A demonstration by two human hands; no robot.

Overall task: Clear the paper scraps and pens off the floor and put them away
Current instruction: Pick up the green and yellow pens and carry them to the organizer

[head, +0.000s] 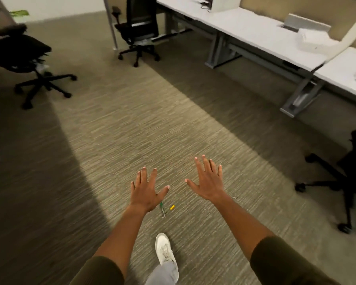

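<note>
My left hand (pixel 146 190) and my right hand (pixel 209 181) are stretched out in front of me, palms down, fingers spread, holding nothing. On the carpet just below my left hand lies a green-tipped pen (pixel 162 209), and a small yellow piece (pixel 172 207) lies beside it. Another thin pen (pixel 233 197) pokes out from behind my right wrist, mostly hidden by the arm. I see no paper scraps on the floor in this view.
My white shoe (pixel 163 248) steps forward near the pens. Black office chairs stand at the left (pixel 23 56), the back (pixel 139 27) and the right (pixel 341 171). White desks (pixel 245 27) with papers on them run along the right side.
</note>
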